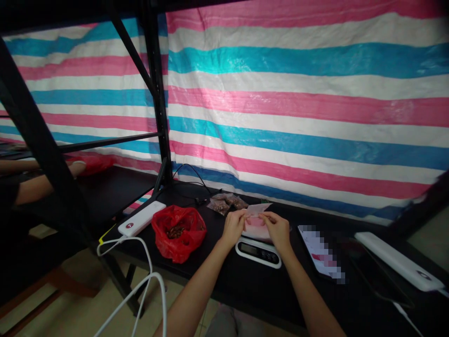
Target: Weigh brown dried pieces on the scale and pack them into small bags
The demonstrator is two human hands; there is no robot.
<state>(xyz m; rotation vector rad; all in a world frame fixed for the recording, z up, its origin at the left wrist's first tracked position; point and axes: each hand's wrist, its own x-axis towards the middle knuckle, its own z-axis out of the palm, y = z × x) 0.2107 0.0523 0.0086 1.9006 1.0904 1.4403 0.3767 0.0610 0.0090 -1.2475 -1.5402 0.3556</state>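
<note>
My left hand point(233, 228) and my right hand point(278, 230) pinch a small translucent plastic bag point(258, 210) from its two sides. The bag stands over the rear part of a white digital kitchen scale point(258, 253); whether it rests on the scale I cannot tell. Its lower part looks pinkish, and what is inside cannot be made out. Left of my hands lies an open red plastic bag point(179, 248) with small brown pieces point(175, 231) in it. Just behind my left hand are several filled clear packets point(224, 204).
A white power bank point(143, 219) with a white cable sits at the table's left edge. To the right lie a lit phone point(317, 250), a dark phone point(380, 276) and another white power bank point(400, 262). Another person's arm point(35, 188) reaches over the neighbouring table. Striped sheeting hangs behind.
</note>
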